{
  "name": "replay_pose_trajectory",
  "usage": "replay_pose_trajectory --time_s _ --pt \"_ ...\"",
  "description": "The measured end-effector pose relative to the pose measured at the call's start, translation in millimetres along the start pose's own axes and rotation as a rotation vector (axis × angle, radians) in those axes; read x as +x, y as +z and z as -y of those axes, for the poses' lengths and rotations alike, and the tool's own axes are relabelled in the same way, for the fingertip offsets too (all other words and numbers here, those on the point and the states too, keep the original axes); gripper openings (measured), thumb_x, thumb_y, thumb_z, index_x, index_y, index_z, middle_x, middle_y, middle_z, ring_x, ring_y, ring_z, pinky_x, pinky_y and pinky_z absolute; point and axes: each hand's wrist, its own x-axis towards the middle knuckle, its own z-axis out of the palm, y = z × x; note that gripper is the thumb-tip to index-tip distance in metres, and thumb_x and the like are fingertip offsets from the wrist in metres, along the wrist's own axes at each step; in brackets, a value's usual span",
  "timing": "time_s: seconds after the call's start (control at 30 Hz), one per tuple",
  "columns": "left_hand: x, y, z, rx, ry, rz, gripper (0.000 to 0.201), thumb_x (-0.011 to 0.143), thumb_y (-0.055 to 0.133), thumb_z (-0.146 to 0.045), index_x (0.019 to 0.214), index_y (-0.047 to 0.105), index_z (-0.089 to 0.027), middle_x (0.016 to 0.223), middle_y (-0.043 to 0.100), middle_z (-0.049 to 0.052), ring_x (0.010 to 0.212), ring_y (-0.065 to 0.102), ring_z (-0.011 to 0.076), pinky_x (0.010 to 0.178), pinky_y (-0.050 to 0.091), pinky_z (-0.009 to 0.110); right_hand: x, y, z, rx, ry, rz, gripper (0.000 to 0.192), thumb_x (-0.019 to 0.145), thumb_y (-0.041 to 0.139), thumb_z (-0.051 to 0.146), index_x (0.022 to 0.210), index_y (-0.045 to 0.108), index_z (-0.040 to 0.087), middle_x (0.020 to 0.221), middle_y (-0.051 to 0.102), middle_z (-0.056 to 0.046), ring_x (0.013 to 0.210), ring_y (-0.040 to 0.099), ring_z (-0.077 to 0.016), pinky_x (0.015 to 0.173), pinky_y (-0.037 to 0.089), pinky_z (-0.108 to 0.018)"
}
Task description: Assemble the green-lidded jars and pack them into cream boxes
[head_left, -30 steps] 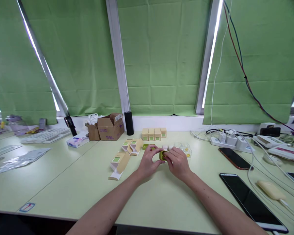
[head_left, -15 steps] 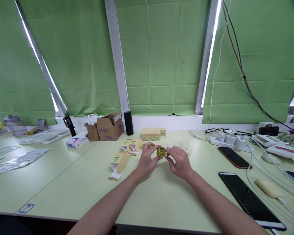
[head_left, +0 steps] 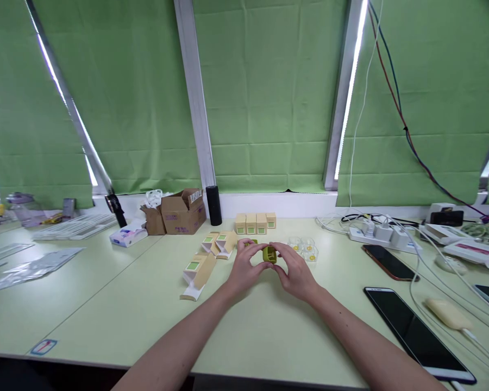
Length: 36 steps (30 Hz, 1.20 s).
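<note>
Green blinds hang behind a pale green desk (head_left: 106, 304). Both hands meet at its centre: the left hand (head_left: 245, 270) and right hand (head_left: 295, 271) pinch a small olive-green case (head_left: 269, 254) between their fingertips. Open cartons (head_left: 206, 258) crowd ten o'clock, boxed cartons (head_left: 255, 223) twelve, phones (head_left: 415, 331) four; the near desk lies open.
</note>
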Motion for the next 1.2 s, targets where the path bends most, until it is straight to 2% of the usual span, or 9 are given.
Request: replay_pose_trajectory --time_s 0.1,0.23,0.3,0.4,0.5,0.67,0.9,1.2 --pt "0 0.5 -1 -0.015 0.013 0.012 0.048 0.074 0.088 -0.030 0.120 0.074 -0.027 0.110 0.069 0.009 0.121 0.047 0.0294 0.104 0.047 0.050 -1 2 0 0.043 0.029 -0.023 0.060 0.094 0.053 0.011 0.151 0.042 0.028 0.136 0.064 -0.013 0.126 0.062 -0.0304 0.092 0.063 -0.051" --pt "-1 -0.3 -3 -0.039 -0.001 0.007 0.057 0.074 0.089 -0.033 0.127 0.070 -0.027 0.113 0.069 0.009 0.123 0.048 0.0291 0.107 0.045 0.051 0 6 1 0.163 0.126 -0.081 0.050 0.093 0.056 0.014 0.141 0.049 0.026 0.132 0.065 -0.012 0.111 0.069 -0.0273 0.092 0.063 -0.050" --pt "-1 -1.0 -5 -0.069 -0.016 0.003 0.049 0.081 0.082 -0.033 0.127 0.068 -0.027 0.115 0.068 0.009 0.124 0.049 0.0279 0.106 0.046 0.049 1 7 2 0.232 0.183 -0.131 0.044 0.094 0.058 0.017 0.137 0.050 0.026 0.129 0.066 -0.012 0.107 0.071 -0.0261 0.093 0.064 -0.050" --pt "1 -1.3 -5 -0.086 -0.049 -0.025 0.022 0.091 0.068 -0.032 0.112 0.074 -0.025 0.114 0.068 0.010 0.118 0.055 0.0257 0.098 0.049 0.043 2 7 2 0.316 0.239 -0.217 0.038 0.095 0.061 0.022 0.131 0.051 0.026 0.126 0.067 -0.012 0.106 0.072 -0.0262 0.094 0.064 -0.049" --pt "3 0.6 -4 -0.071 -0.116 -0.048 0.016 0.091 0.066 -0.033 0.097 0.076 -0.023 0.107 0.070 0.010 0.111 0.059 0.0253 0.089 0.051 0.040 3 7 1 0.335 0.255 -0.266 0.035 0.094 0.064 0.025 0.127 0.052 0.026 0.125 0.067 -0.012 0.108 0.072 -0.0267 0.096 0.063 -0.050" --pt "7 6.3 -3 -0.130 -0.217 -0.024 0.020 0.088 0.068 -0.038 0.090 0.075 -0.020 0.097 0.076 0.009 0.099 0.066 0.0245 0.082 0.052 0.036 2 8 1 0.278 0.224 -0.236 0.038 0.093 0.064 0.021 0.128 0.051 0.026 0.122 0.067 -0.011 0.110 0.071 -0.0269 0.098 0.062 -0.051" --pt "7 7.0 -6 -0.307 -0.331 0.066 0.037 0.085 0.069 -0.053 0.088 0.073 -0.017 0.092 0.077 0.008 0.086 0.069 0.0219 0.079 0.053 0.034 0 6 2 0.172 0.138 -0.176 0.039 0.093 0.058 0.015 0.130 0.053 0.025 0.123 0.067 -0.012 0.112 0.069 -0.0275 0.098 0.061 -0.050" --pt "10 7.8 -1 -0.372 -0.357 0.122 0.044 0.081 0.072 -0.060 0.087 0.073 -0.016 0.089 0.076 0.008 0.083 0.069 0.0216 0.079 0.054 0.034 -1 6 -1 0.117 0.096 -0.133 0.041 0.093 0.056 0.012 0.132 0.051 0.025 0.124 0.066 -0.012 0.114 0.067 -0.0273 0.099 0.060 -0.049"
